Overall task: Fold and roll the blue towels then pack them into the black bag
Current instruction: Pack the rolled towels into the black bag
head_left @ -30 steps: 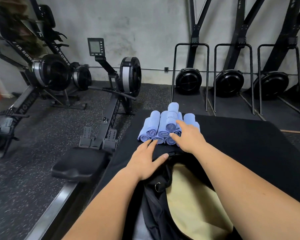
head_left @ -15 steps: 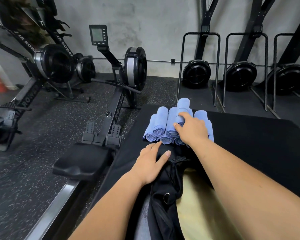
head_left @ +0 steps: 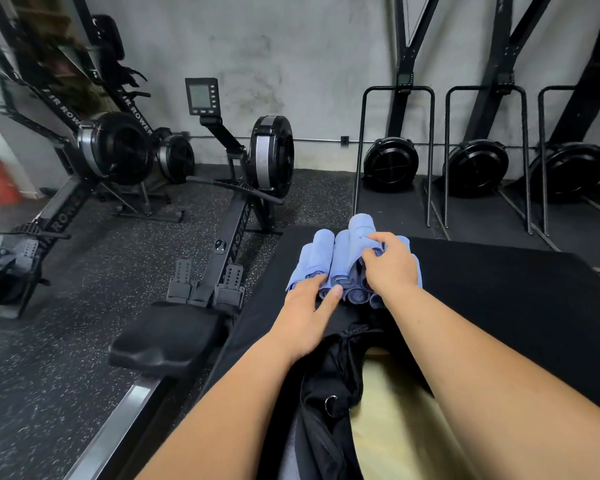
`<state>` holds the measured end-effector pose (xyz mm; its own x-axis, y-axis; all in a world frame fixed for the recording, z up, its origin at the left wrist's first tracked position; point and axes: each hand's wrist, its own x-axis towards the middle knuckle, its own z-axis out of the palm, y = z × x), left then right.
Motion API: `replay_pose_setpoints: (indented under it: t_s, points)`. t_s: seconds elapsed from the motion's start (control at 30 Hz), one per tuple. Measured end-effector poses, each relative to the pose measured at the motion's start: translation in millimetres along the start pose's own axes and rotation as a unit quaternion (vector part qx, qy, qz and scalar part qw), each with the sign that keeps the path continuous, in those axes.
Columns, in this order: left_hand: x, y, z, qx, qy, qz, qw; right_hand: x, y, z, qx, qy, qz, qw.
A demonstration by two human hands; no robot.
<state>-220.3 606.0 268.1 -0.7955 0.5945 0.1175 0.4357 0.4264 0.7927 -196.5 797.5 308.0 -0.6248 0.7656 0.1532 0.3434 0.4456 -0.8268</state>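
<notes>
Several rolled blue towels [head_left: 321, 258] lie stacked in a pile on a black mat [head_left: 499, 292]. My right hand [head_left: 390, 268] lies on top of the pile, its fingers curled round the uppermost roll [head_left: 360, 230]. My left hand [head_left: 307, 306] reaches the pile's near left end, its straight fingers touching the roll ends. The black bag [head_left: 329, 386] lies open just in front of the pile, between my forearms, showing a tan lining [head_left: 395, 410].
A rowing machine [head_left: 222, 258] with a black seat [head_left: 167, 337] runs along the mat's left edge. More rowers stand at the far left. Black fan-wheel machines [head_left: 392, 164] line the back wall. Speckled rubber floor [head_left: 49, 358] lies to the left.
My left hand left the bag's edge and moved forward to the towel ends. My right hand's fingers curled round the top roll.
</notes>
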Motion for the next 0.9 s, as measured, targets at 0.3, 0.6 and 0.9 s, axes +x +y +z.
replay_pose_setpoints:
  t_s: [0.3, 0.6, 0.9]
  points:
    - [4.1, 52.0, -4.7, -0.175, 0.034, -0.075, 0.981, -73.6, -4.7, -54.1, 0.064, -0.069, -0.077, 0.993]
    - [-48.5, 80.8, -9.3, -0.375, 0.032, -0.127, 0.917, -148.5, 3.0, -82.5, 0.083, -0.115, -0.112, 0.983]
    - [-104.0, 75.5, -4.6, -0.332, -0.034, -0.124, 0.935, -183.1, 20.0, -112.8, 0.109, -0.267, -0.074, 0.955]
